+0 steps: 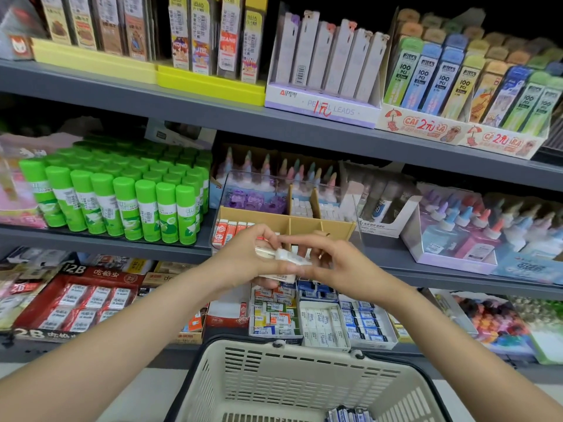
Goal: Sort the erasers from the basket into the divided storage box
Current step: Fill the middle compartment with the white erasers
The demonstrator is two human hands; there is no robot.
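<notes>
My left hand [253, 257] grips a small stack of white erasers [285, 264] just in front of the divided storage box [335, 228] on the middle shelf. My right hand [332, 263] pinches one white eraser at the top of that stack. The box has cardboard dividers inside clear walls; red-and-white erasers [231, 231] fill its front left cell, purple ones [256, 201] the back left, white ones [301, 207] the back middle. Below, the beige basket [274, 376] holds several blue-wrapped erasers [350, 415] at its bottom right.
Green glue sticks [122, 202] stand left of the box, bottled glue [469, 233] to its right. The lower shelf holds eraser display trays [323, 321] and red 2B eraser boxes [79, 303]. Pencil lead packs [329, 65] line the top shelf.
</notes>
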